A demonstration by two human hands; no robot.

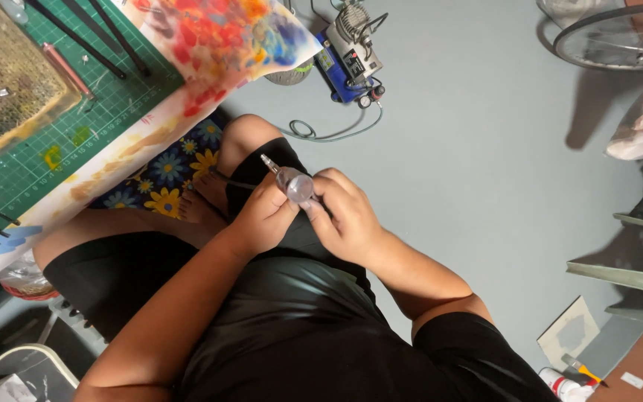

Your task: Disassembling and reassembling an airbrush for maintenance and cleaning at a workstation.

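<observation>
Now both hands, left hand (pixel 262 216) and right hand (pixel 344 216), have fingers closed around a small shiny silver metal airbrush (pixel 292 182) above the lap, beyond the tabletop (pixel 76 160) edge. Smooth grey floor (pixel 470 164) lies open alongside.

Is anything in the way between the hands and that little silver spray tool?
No. Both the left hand and the right hand already touch the airbrush; nothing visible sits between them.
</observation>
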